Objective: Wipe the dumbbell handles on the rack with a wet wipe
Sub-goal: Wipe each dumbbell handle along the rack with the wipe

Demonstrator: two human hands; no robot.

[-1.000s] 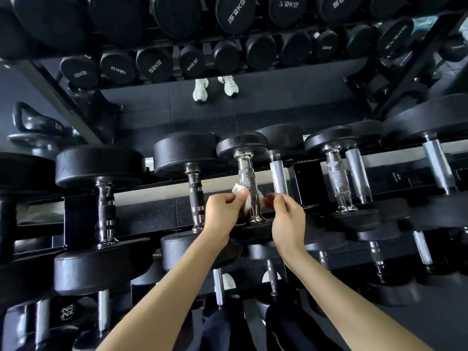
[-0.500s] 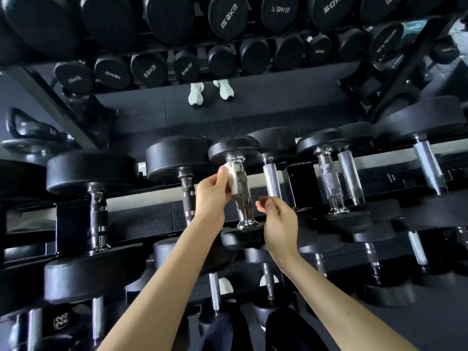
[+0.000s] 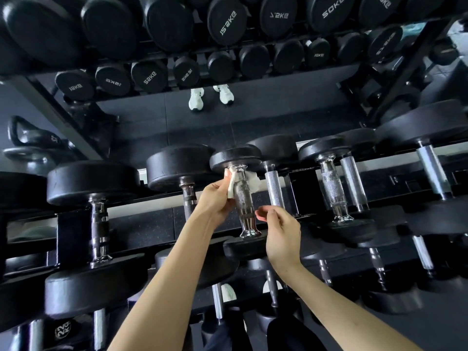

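"Head view, largest entry first: what is to be listed?"

"Item 1: rack, black steel, tiers loaded with dumbbells. Item 2: dumbbell, middle tier, near centre, laid across the rails between its neighbours. Black rubber heads; judged heavy and best left seated."

"And the part to be worked?"

"Item 3: handle, chromed, knurled along the middle, smooth and flared at both ends. It is judged rigid. Cloth should be dragged at by the knurling, and the polished ends are expected to be slick when wet. Item 4: left hand, by which the wet wipe is pinched against the handle's upper end. Item 5: right hand, fingers loosely curled just beside the handle's lower end, nothing held. Contact with the chrome cannot be confirmed."

"The smallest entry?"

"Item 6: the wet wipe, white and crumpled, wrapped partly round the handle just under the upper head. It is judged light, limp and easily snagged on the knurling. It is best taken folded and closed round the bar, thumb opposite fingers, so that the whole circumference is covered."
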